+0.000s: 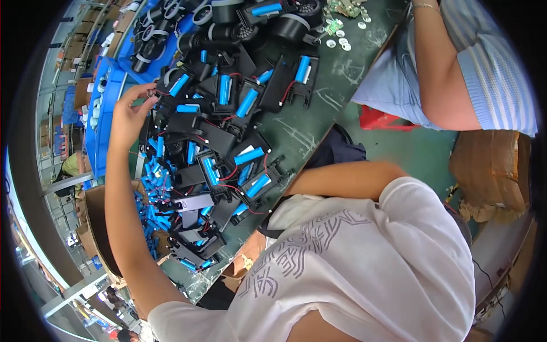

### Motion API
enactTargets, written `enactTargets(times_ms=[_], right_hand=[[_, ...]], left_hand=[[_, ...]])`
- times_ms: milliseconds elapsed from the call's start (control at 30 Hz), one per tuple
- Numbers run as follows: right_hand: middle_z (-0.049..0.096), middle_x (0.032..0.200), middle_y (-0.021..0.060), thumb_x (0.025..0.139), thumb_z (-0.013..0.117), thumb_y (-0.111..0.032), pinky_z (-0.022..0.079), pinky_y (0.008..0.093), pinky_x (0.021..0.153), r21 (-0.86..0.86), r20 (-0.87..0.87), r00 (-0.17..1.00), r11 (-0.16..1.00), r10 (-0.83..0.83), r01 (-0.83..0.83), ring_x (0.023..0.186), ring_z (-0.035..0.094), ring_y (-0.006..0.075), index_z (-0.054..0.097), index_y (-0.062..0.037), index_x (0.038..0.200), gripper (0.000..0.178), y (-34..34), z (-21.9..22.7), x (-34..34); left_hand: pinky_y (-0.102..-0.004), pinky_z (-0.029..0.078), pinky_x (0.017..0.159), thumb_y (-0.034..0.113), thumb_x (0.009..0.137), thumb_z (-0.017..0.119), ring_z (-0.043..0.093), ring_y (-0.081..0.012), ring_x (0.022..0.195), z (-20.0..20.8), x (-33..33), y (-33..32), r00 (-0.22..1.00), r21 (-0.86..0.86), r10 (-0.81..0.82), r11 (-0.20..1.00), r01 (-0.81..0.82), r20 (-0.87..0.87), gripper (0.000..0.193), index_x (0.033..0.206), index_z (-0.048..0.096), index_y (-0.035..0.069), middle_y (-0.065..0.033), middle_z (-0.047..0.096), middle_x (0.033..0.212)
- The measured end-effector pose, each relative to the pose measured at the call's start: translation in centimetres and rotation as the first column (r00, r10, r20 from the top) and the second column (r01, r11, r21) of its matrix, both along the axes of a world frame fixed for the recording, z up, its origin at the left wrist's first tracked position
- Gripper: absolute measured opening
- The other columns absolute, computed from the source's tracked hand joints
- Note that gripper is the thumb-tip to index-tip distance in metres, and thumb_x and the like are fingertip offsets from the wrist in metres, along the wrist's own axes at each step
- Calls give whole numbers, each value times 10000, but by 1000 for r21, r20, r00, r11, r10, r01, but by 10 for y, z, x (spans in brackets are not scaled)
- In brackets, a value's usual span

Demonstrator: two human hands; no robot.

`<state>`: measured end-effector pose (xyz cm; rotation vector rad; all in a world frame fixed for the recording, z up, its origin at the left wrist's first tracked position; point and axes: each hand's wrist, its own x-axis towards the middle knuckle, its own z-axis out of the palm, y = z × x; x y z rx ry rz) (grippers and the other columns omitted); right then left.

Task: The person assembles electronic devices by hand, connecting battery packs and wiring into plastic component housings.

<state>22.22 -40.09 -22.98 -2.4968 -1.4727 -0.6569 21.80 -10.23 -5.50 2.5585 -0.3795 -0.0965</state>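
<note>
My left hand reaches out over the far left side of the heap. Its thumb and fingertips close in a pinch at the edge of a black plastic housing with a blue cylindrical battery. What the fingertips hold is too small to make out; a thin red wire runs close by. More black housings lie jumbled beside it, many with a blue battery and red wires ending in small white plugs. My right forearm crosses toward the table edge, and the hand at its end is hidden.
Loose blue batteries are piled by a cardboard box on the left. Blue bins stand beyond, with round black parts at the far end. Green circuit boards lie near a co-worker's arm at the green table.
</note>
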Motion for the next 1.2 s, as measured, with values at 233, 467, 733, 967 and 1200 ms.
enactTargets(times_ms=[233, 467, 733, 967, 1200], right_hand=[[571, 820, 78, 707, 529, -121, 423, 329, 736, -122, 458, 860, 943, -223, 310, 836, 546, 217, 592, -115, 769, 88, -109, 74, 217], [602, 642, 46, 645, 559, -148, 447, 309, 632, -22, 760, 585, 889, -283, 457, 700, 585, 184, 625, -145, 579, 93, 19, 183, 205], [572, 943, 86, 710, 522, -77, 401, 355, 824, 253, -205, 959, 957, 196, -141, 938, 534, 254, 595, -108, 935, 239, 19, 51, 43], [531, 1117, 108, 701, 535, 21, 457, 368, 861, 423, -781, 413, 884, 468, -200, 1086, 496, 290, 536, -63, 1057, 366, -35, -20, -167], [549, 928, 124, 653, 679, 32, 465, 340, 789, 619, -768, 387, 745, 510, 248, 942, 569, 264, 462, -34, 895, 332, -90, 41, -170]], left_hand=[[-269, 455, 852, -87, 813, 540, 575, -218, 1016, -1, -1, -2, 997, -403, -21, 915, -13, -79, 342, 1150, 538, -28, -86, 522, 1064], [-278, 462, 846, -81, 806, 554, 589, -229, 993, 0, -35, 58, 974, -361, 199, 905, -225, -108, 343, 1145, 535, -37, -84, 533, 1040], [-310, 461, 865, -62, 807, 574, 598, -254, 979, 5, -1, 36, 983, -469, 174, 864, -184, -64, 288, 1092, 549, -30, -114, 591, 1022], [-323, 468, 879, -48, 807, 583, 603, -256, 962, 24, 13, 39, 981, -515, 190, 839, -178, -30, 251, 1057, 567, -36, -141, 592, 1051], [-304, 468, 880, -36, 820, 572, 603, -240, 961, 37, 5, 79, 959, -523, 275, 829, -199, 71, 275, 1094, 549, -40, -140, 602, 1039]])
